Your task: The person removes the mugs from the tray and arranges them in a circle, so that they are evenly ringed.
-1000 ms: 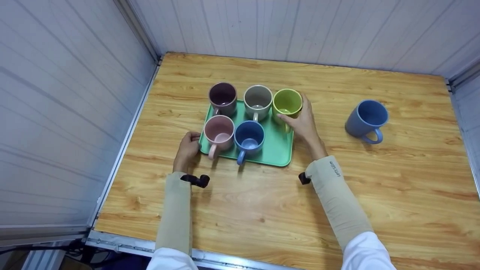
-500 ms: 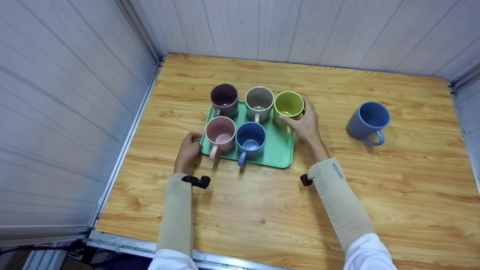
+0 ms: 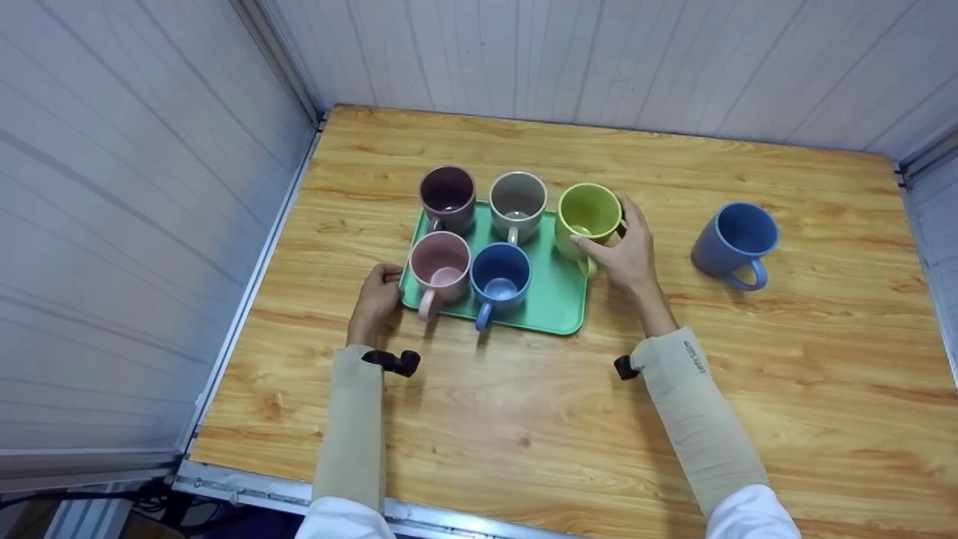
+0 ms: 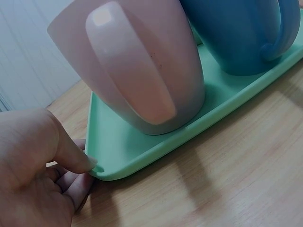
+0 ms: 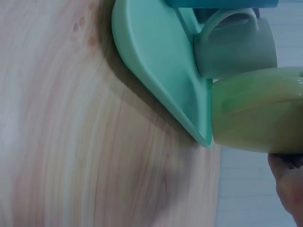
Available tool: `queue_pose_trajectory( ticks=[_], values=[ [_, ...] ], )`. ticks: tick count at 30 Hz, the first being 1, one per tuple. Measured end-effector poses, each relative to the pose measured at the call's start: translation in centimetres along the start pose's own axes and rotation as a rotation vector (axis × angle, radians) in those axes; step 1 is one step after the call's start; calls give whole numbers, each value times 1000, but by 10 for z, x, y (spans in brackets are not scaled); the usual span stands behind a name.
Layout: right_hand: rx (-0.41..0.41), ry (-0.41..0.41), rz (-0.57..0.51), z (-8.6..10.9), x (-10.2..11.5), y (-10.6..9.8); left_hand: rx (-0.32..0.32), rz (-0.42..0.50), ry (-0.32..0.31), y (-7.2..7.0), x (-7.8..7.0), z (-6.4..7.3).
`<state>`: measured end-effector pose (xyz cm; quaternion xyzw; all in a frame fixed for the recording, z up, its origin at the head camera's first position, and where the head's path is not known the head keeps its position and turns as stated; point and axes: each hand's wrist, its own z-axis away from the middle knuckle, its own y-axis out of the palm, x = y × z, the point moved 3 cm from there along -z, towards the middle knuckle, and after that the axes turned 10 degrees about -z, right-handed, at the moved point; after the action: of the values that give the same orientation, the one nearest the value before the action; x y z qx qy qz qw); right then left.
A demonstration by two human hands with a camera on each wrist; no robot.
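My right hand (image 3: 631,251) grips a yellow-green mug (image 3: 588,211) round its side, thumb in front and fingers behind. In the right wrist view the mug (image 5: 255,111) is raised, its base close to the rim of a green tray (image 3: 557,303). At the tray's near left corner, my left hand (image 3: 374,299) pinches the rim, with the thumb (image 4: 78,158) on top. Four mugs? Several mugs stand upright on the tray: a dark purple mug (image 3: 447,198) and a grey mug (image 3: 516,202) behind, a pink mug (image 3: 439,262) and a blue mug (image 3: 500,277) in front.
Off to the right, another blue mug (image 3: 737,236) stands on the wooden table (image 3: 509,419). Pale panel walls (image 3: 524,60) close in the table at the back and both sides. A metal edge (image 3: 441,522) runs along the front.
My right hand has shifted right and slightly toward me, carrying the yellow-green mug away from the grey one. The left hand keeps its place at the tray corner.
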<state>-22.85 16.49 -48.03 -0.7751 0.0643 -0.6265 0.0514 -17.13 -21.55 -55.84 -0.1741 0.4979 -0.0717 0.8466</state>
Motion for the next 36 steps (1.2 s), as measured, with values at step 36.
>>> queue_pose_trajectory(
  ticks=[36],
  values=[
    [-155,76,109,76,20,-116,19,-96,43,-3,-1,4]
  ],
)
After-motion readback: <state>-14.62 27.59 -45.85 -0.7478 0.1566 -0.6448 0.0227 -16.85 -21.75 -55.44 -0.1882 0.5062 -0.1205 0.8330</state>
